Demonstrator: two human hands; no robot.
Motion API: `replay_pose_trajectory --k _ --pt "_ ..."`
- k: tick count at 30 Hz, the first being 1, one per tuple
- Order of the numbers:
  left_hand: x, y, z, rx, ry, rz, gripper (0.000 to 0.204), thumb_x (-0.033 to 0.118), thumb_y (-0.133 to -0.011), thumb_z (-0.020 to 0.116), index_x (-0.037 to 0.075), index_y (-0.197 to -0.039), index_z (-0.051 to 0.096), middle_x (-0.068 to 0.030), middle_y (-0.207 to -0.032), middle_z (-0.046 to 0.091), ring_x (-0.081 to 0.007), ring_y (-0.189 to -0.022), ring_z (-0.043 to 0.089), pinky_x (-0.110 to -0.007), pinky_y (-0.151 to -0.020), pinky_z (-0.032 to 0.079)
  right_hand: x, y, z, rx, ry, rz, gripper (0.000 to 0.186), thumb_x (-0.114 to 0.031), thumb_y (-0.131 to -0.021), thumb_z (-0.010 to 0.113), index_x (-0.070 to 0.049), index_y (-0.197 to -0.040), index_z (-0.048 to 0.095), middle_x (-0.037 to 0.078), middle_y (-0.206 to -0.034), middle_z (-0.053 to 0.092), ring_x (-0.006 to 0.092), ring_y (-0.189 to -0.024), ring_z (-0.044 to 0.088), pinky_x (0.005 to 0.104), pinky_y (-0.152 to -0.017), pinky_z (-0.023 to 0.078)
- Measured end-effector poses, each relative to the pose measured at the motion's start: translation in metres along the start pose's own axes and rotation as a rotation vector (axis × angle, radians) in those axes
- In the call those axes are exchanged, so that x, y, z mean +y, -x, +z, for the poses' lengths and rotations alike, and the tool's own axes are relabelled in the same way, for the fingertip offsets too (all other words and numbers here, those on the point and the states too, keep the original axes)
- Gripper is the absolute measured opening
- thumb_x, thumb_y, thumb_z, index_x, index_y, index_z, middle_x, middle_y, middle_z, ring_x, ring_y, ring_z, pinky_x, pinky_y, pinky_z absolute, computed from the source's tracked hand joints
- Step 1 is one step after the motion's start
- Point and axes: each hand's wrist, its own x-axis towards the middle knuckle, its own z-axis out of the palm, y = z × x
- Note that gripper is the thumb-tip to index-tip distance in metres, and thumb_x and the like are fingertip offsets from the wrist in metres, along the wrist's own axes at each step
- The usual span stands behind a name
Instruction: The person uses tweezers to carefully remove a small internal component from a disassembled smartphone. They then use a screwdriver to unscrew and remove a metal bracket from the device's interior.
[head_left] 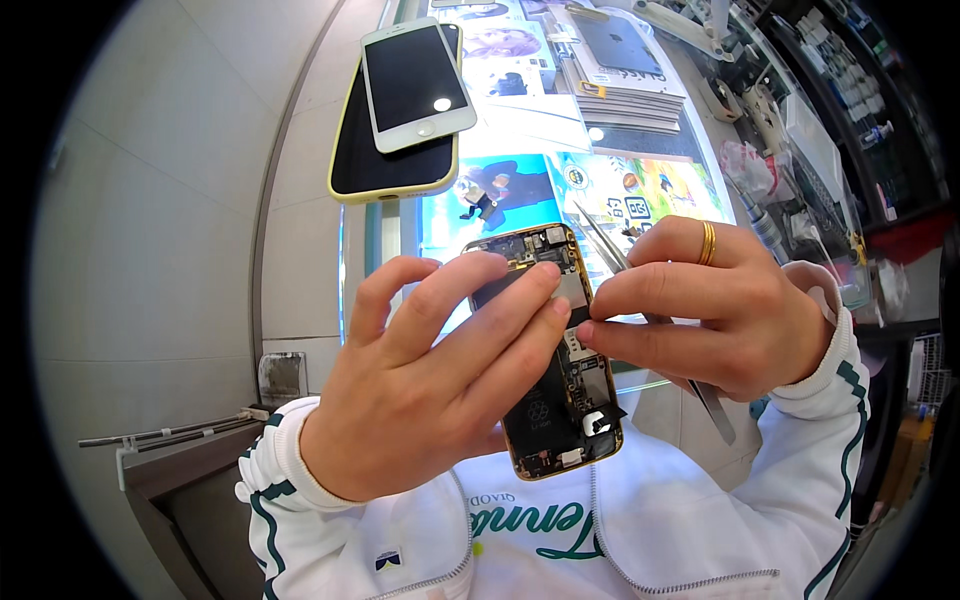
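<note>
An opened phone (550, 395) shows its battery, circuit board and gold-coloured rim, tilted slightly at the centre. My left hand (430, 370) is on it, fingers lying over its upper half and thumb behind the others, gripping it. My right hand (710, 310), with gold rings on one finger, holds metal tweezers (708, 405), their tips pointing up and left above the phone's right edge; a fingertip touches that edge. Beyond the phone, small loose parts (485, 205) lie on a blue printed mat (445, 230).
A white phone (415, 80) lies on a yellow-cased phone (390, 185) at the back left. Stacked boxes (620, 105) and printed cards sit on the glass counter (705, 145). Tools and a pink bag (750, 170) are at the right, beside black shelves (850, 90).
</note>
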Motion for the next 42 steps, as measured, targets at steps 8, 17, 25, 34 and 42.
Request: replay_pose_trajectory --k 8,17,25,34,42 --pt "0.001 0.001 0.001 0.000 0.002 -0.028 0.072 0.032 -0.055 0.085 0.011 -0.120 0.062 -0.0043 -0.131 0.060 -0.0310 -0.123 0.048 -0.044 -0.099 0.034 -0.010 -0.003 0.000 -0.057 0.065 0.039 0.040 -0.009 -0.057 0.065 0.004 -0.094 0.070 0.014 -0.103 0.066 0.0263 -0.076 0.062 0.0329 -0.063 0.053" --pt "-0.001 0.003 0.000 -0.010 0.012 -0.011 0.066 0.028 -0.058 0.086 0.011 -0.116 0.060 -0.0071 -0.131 0.059 -0.0350 -0.127 0.045 -0.047 -0.103 0.032 -0.010 -0.003 0.001 -0.083 0.079 0.036 0.035 -0.008 -0.061 0.065 0.004 -0.093 0.069 0.015 -0.104 0.067 0.0270 -0.074 0.062 0.0322 -0.065 0.053" --pt "-0.006 0.005 -0.008 -0.007 0.081 0.147 0.048 0.045 -0.074 0.075 0.014 -0.110 0.070 -0.0075 -0.126 0.061 -0.0343 -0.124 0.049 -0.049 -0.094 0.042 -0.009 0.002 0.002 -0.058 0.067 0.020 0.028 -0.005 -0.068 0.063 0.006 -0.093 0.068 0.017 -0.102 0.066 0.0269 -0.075 0.063 0.0335 -0.069 0.054" --pt "-0.011 0.003 -0.011 -0.067 0.012 0.224 0.047 0.053 -0.083 0.064 0.014 -0.107 0.071 -0.0066 -0.118 0.065 -0.0334 -0.119 0.054 -0.048 -0.093 0.044 -0.009 0.002 0.004 -0.036 0.063 0.030 0.025 -0.005 -0.069 0.065 0.005 -0.092 0.068 0.015 -0.101 0.067 0.0267 -0.078 0.064 0.0326 -0.070 0.055" --pt "-0.001 -0.001 -0.012 0.001 -0.047 0.206 0.031 0.016 -0.074 0.073 0.012 -0.104 0.069 -0.0015 -0.113 0.066 -0.0242 -0.113 0.059 -0.045 -0.093 0.046 -0.009 0.003 0.005 -0.034 0.062 0.028 0.029 -0.006 -0.065 0.065 0.004 -0.091 0.067 0.014 -0.100 0.066 0.0259 -0.077 0.063 0.0319 -0.067 0.054"
